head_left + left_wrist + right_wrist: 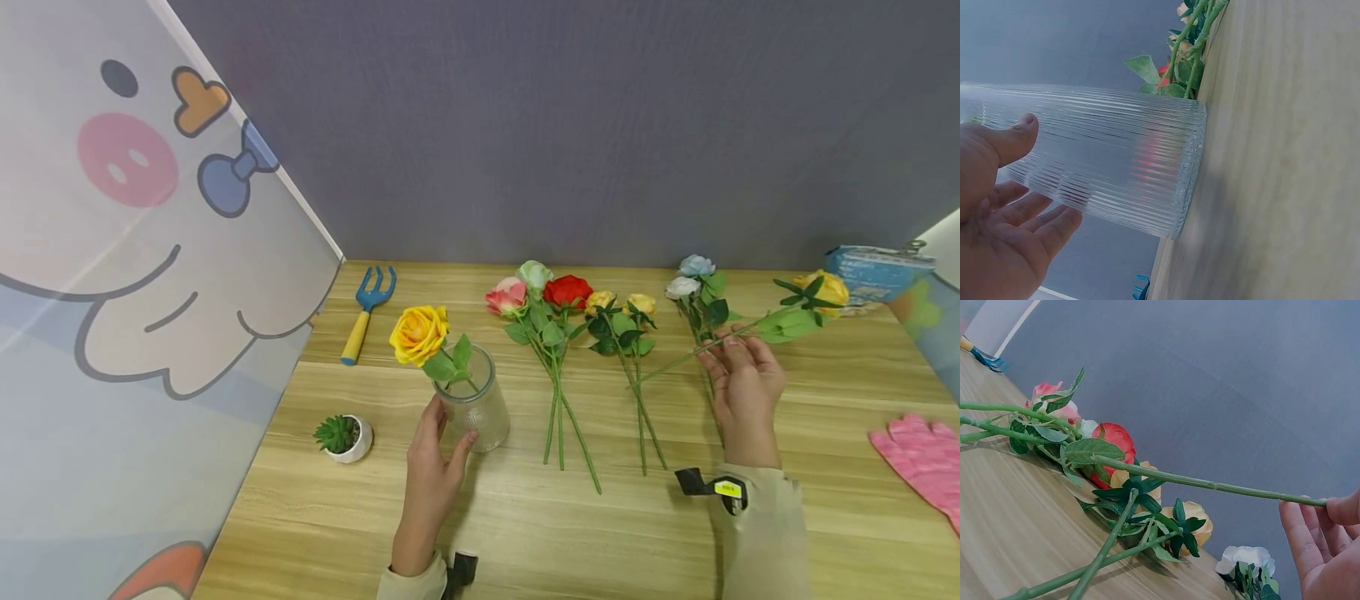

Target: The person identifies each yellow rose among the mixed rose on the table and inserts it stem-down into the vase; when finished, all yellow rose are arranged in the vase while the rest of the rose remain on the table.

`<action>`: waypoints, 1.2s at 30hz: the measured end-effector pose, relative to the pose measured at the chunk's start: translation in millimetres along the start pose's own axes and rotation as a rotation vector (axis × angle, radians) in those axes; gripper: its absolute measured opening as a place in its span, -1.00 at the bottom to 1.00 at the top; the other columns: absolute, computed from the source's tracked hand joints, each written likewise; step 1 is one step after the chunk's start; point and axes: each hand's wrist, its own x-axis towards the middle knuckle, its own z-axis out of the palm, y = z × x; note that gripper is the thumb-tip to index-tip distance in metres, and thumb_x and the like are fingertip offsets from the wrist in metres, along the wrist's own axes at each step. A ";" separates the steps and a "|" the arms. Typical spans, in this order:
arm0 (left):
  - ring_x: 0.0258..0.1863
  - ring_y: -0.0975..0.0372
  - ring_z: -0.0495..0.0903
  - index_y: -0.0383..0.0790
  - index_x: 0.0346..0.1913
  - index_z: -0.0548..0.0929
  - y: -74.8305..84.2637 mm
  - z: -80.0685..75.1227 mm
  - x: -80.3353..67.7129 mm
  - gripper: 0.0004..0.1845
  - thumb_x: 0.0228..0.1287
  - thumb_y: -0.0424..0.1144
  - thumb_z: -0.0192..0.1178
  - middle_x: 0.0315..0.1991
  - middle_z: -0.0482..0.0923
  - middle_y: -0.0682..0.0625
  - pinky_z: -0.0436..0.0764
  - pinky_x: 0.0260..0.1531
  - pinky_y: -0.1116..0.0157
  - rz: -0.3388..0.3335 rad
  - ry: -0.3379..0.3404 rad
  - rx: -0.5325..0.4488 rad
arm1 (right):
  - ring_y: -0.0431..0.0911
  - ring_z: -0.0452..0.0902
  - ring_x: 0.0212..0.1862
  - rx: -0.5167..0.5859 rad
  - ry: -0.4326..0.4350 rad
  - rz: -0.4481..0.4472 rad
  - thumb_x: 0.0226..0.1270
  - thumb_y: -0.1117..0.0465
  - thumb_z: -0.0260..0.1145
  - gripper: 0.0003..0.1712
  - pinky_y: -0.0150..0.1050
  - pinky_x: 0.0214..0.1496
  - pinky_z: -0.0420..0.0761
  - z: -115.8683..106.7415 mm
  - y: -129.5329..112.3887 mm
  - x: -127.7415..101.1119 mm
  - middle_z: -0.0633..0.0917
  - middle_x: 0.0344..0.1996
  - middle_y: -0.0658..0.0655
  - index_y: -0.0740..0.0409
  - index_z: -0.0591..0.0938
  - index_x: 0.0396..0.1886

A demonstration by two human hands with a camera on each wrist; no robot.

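My left hand [435, 475] holds a ribbed clear glass vase [489, 421], thumb on one side and fingers on the other. The vase [1116, 150] stands upright on the table, with a yellow rose [418, 335] leaning out over its rim to the left. On the right, my right hand [750, 392] pinches the green stem of another yellow rose [828, 290] between thumb and fingers. Its bloom points right, and the stem [1210, 484] extends left above the lying flowers. Close by that hand lie a white rose [682, 287] and a pale blue rose [696, 266].
Between the hands lie a red rose [567, 291], a pink rose [506, 296], a pale green rose [535, 274] and two small yellow roses [641, 305]. A garden fork [363, 321] and potted succulent [351, 439] sit left; a pink glove [922, 462] and blue bag [877, 273] right.
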 end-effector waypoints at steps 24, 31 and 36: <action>0.29 -0.25 0.51 -0.57 0.41 0.30 -1.4 -0.1 -1.3 -0.30 0.27 -0.53 0.38 0.31 0.44 -0.44 0.61 0.24 -0.09 0.039 0.013 0.011 | 0.00 0.72 -0.36 -0.008 0.004 0.015 0.45 0.54 0.22 -0.87 -0.26 -0.40 0.82 0.4 0.0 -2.0 0.68 -0.29 0.21 0.41 0.62 -0.08; 0.27 -0.25 0.53 -0.58 0.40 0.31 -1.5 0.4 -1.1 -0.29 0.25 -0.53 0.39 0.30 0.46 -0.44 0.63 0.22 -0.10 0.056 0.025 0.018 | 0.00 0.71 -0.34 -0.023 -0.022 -0.002 0.47 0.53 0.21 -0.87 -0.27 -0.37 0.83 3.9 -0.9 -4.3 0.66 -0.28 0.24 0.42 0.60 -0.07; 0.29 -0.24 0.52 -0.56 0.41 0.31 -1.2 0.5 -0.8 -0.29 0.26 -0.52 0.39 0.32 0.45 -0.41 0.62 0.23 -0.09 0.038 0.018 0.017 | 0.01 0.71 -0.35 -0.010 -0.046 -0.019 0.46 0.53 0.22 -0.89 -0.26 -0.37 0.82 10.1 -3.0 -8.2 0.66 -0.29 0.27 0.47 0.57 -0.07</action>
